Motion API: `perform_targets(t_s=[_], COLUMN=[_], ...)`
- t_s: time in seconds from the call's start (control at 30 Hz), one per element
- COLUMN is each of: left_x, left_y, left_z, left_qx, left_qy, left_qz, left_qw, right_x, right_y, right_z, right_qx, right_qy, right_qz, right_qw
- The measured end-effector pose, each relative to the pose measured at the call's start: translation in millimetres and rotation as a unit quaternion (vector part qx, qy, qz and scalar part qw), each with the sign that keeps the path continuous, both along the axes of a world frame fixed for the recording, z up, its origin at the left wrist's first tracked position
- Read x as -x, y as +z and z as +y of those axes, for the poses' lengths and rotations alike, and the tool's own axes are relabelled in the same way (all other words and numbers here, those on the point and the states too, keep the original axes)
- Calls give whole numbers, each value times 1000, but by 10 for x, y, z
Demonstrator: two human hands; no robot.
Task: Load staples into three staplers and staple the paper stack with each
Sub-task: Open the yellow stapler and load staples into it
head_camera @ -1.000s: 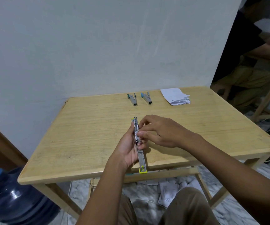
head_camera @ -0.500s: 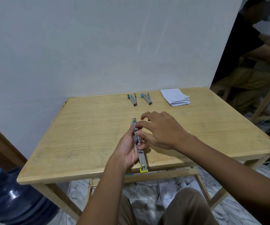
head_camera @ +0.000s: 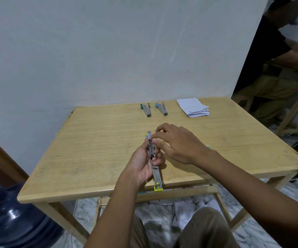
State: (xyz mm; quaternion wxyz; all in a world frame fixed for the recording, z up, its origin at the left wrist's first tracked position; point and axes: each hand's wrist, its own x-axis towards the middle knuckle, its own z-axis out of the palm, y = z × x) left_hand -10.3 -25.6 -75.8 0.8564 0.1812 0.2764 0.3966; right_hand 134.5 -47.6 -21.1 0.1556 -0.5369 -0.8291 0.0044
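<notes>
While the left hand (head_camera: 145, 165) keeps a closed grip around the opened stapler (head_camera: 153, 158) at the frame's centre, the right hand (head_camera: 178, 142) pinches at its metal channel with thumb and forefinger. Its yellow end overhangs the near edge of the bench (head_camera: 94, 149). Toward the upper centre lie two more staplers (head_camera: 146, 110), and the paper stack (head_camera: 193, 107) sits right of them.

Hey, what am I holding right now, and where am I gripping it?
The left hand grips the opened yellow stapler around its middle. The right hand has its fingers at the stapler's far end.
</notes>
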Motion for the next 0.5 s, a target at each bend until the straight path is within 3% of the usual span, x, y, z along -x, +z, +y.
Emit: perform_targets(t_s=[0.23,0.4,0.5], left_x=[-9,0,15], left_y=[19,10,-27], left_z=[-8,-11,6], left_qx=[-8,-2,11], left_qy=[5,15,16], left_qz=[18,8,2], left_qw=[1000,1000,1000], right_x=[9,-45,-60], right_y=[27,-32,-134], right_z=[-6,-121,-198], right_qx=[31,47,3], right_qy=[-27,20,93], right_qz=[-31,177,235], right_qw=[999,983,967])
